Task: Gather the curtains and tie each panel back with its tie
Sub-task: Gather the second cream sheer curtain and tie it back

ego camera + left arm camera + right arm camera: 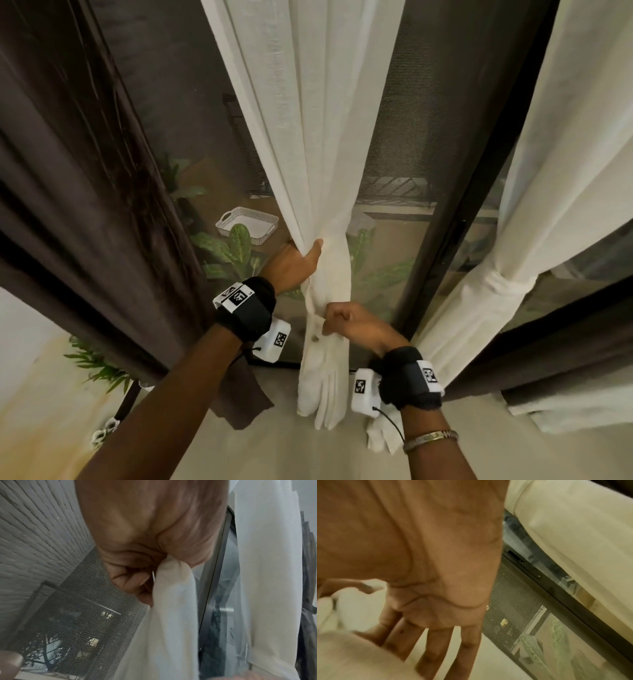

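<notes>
The middle white sheer curtain [308, 137] hangs in front of the window, gathered into a bunch. My left hand [301, 260] grips that bunch from the left, thumb on top; the left wrist view shows the fingers [133, 580] curled round the white cloth [171, 615]. A white tie strip [329, 377] with a small button [313, 339] hangs down along the bunch. Just below the left hand, my right hand [342, 320] pinches this strip; the right wrist view shows my right hand [419, 601] against pale cloth [351, 615], blurred. The right white panel [565, 171] is held by its tie [507, 284].
A dark brown curtain [85, 205] hangs at the left. Behind the sheer are a mesh screen [394, 154] and a black door frame [479, 188]. Outside lie a white basket [246, 224] and leafy plants [236, 253]. Pale floor [308, 455] lies below.
</notes>
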`<state>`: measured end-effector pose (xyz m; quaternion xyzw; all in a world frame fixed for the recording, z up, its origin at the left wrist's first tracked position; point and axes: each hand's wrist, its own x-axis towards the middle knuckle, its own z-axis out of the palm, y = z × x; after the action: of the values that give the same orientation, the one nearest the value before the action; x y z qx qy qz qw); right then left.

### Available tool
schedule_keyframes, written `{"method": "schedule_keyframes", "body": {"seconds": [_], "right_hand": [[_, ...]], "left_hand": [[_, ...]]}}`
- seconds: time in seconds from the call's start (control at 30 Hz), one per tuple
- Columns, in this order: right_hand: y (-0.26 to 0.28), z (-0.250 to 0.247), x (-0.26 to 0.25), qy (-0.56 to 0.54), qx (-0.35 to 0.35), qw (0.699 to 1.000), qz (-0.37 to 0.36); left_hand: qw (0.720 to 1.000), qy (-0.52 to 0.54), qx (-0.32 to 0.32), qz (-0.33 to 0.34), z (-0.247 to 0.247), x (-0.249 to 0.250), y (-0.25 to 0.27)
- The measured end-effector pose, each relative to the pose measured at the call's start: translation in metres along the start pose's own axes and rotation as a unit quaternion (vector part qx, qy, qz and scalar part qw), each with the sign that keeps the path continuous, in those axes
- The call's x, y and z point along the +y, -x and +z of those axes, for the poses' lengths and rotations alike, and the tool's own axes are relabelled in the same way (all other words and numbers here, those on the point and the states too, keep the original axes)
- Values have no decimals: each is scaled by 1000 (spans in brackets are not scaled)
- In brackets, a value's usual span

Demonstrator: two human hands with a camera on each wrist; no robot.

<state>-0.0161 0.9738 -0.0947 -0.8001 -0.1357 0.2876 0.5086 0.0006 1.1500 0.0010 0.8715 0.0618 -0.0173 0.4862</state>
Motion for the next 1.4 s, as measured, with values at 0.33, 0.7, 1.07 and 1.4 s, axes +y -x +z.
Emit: {"method": "schedule_keyframes", "body": {"seconds": [0.33,0.7,1.07,1.4], "right_hand": [[40,-66,7,25,-19,999,41],[-2,-64,-10,118,242,962,-46],[-6,-21,-30,-30,-13,997,-72],[6,-12,-46,-94,-2,988,-122]], "left_hand": [[996,34,-41,-65,37,-53,15],[984,26,-172,-45,34,-70,45],[983,169,-56,-36,32,-85,42],[998,-17,-52,40,24,-78,32]]}}
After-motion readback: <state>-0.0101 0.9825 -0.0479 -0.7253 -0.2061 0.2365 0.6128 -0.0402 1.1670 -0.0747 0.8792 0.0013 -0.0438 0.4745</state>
